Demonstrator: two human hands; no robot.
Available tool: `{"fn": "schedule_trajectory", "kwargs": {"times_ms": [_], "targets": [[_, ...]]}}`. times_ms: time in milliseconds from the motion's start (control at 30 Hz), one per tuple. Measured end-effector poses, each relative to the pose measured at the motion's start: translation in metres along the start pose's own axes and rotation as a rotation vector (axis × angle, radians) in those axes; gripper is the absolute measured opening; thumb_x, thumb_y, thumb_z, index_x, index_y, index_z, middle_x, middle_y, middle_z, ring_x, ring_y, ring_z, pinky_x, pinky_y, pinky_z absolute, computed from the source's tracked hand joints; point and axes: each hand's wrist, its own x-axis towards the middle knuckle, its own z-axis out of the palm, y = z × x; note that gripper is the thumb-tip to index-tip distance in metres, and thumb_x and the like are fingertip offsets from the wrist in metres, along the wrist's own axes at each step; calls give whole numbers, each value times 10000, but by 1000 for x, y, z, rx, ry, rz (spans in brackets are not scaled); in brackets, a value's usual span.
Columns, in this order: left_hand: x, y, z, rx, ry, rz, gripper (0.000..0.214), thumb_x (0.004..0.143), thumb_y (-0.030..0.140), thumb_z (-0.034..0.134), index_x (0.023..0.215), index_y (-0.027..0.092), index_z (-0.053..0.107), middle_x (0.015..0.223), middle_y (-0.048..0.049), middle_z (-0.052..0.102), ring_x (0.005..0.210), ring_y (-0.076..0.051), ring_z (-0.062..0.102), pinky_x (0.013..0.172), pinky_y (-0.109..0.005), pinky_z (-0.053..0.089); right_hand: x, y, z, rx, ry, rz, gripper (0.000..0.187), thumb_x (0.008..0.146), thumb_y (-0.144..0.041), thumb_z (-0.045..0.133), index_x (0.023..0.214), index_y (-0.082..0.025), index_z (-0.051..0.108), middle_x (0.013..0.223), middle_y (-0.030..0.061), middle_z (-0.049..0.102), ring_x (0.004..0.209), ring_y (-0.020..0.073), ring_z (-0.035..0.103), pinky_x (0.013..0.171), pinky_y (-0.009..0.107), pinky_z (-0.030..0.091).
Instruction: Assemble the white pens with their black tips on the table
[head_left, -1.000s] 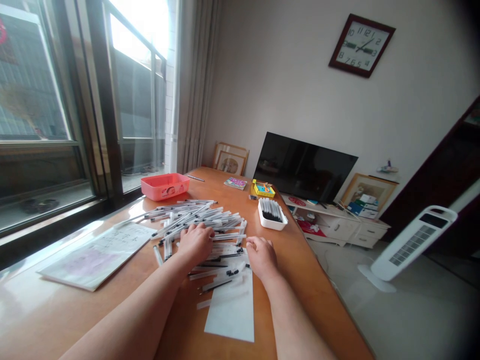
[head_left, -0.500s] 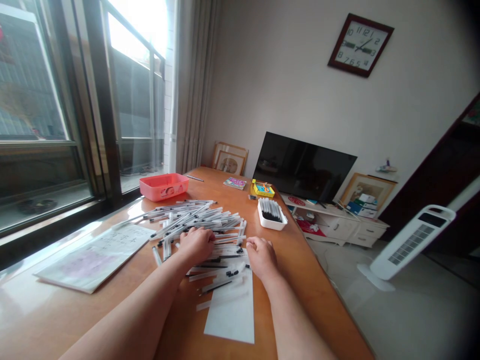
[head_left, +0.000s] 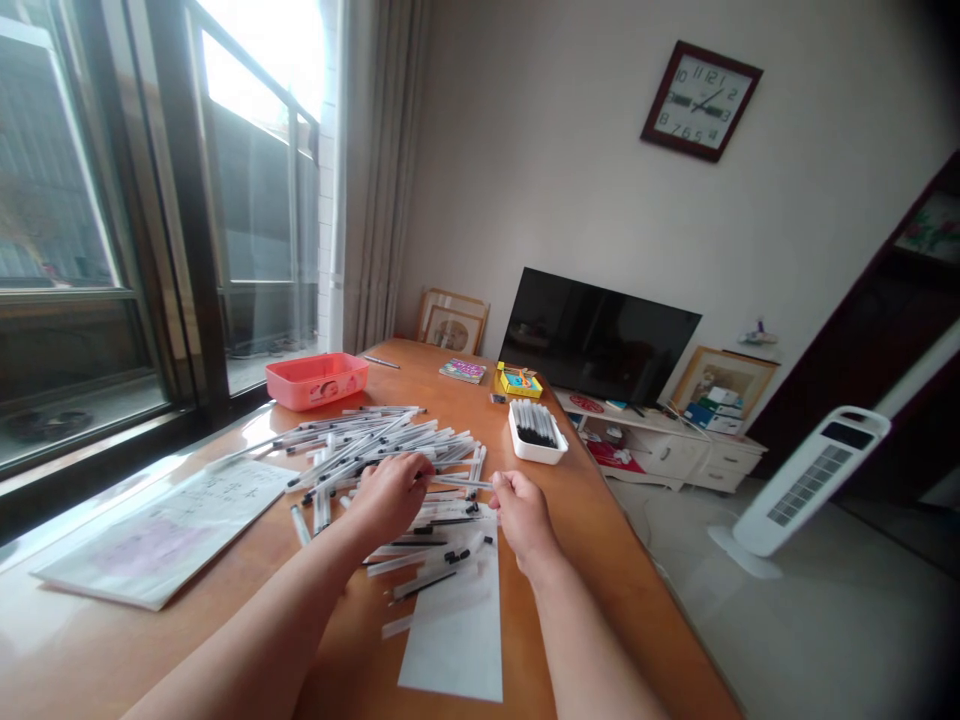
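A slim pen [head_left: 461, 483] with a translucent white barrel lies level between my two hands. My right hand [head_left: 523, 510] pinches its right end between thumb and fingers. At the other end my left hand [head_left: 394, 492] has its fingers curled and closed round the pen's tip, which they partly hide. Just beyond my left hand spreads a heap of similar pens [head_left: 382, 440], many with black ends. Nearer me, loose barrels, black caps [head_left: 457, 555] and thin dark rods lie on and beside a white paper sheet [head_left: 457, 655].
A white tub [head_left: 559, 452] of upright-leaning pens stands beyond my right hand. At the back left is a red plastic basket [head_left: 300, 392]; a booklet [head_left: 120, 535] lies left. A yellow box [head_left: 520, 380] sits at the far end. The table's right edge runs beside my right arm.
My view has shifted slightly. The left hand has lifted and turned a little, its fingers more curled. The pen now shows more clearly between both hands.
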Motion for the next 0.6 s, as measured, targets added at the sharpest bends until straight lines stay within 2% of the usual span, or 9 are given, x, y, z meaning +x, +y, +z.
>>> {"fn": "schedule_trajectory", "kwargs": {"times_ms": [133,233,367,500,600], "targets": [[-8,12,-4,-27,26,138,218,936,395,488,994,275,660,1045,-37,720,1025,-254,612,870,-366,410,-12,-16,5,181,-57,10,362,824,-556,637,812,-195,619,617,-29,568,549,107,470,520,205,365],[-12,20,-3,-176,-18,238,250,963,412,460,1006,259,654,1009,-38,717,936,-210,637,792,-296,435,-20,-29,9,318,-118,52,396,799,-581,674,833,-193,602,607,-42,552,503,80,409,489,192,327],[-15,27,-1,-257,-18,280,288,997,392,398,942,252,643,915,-20,704,848,-180,636,734,-264,433,-27,-41,12,489,-112,109,428,795,-603,681,855,-191,582,600,-56,526,462,52,332,440,173,238],[-17,30,-1,-222,-12,280,309,1004,397,383,924,249,642,900,-26,693,834,-184,635,723,-271,419,-29,-42,12,476,-137,131,410,799,-580,684,852,-187,579,580,-64,507,447,46,309,428,171,211],[-17,32,-2,-225,-42,266,336,1004,401,369,863,231,622,832,-33,671,774,-182,615,701,-275,404,-28,-41,10,415,-129,79,396,813,-571,667,843,-185,585,573,-62,500,450,54,320,432,179,241]]}}
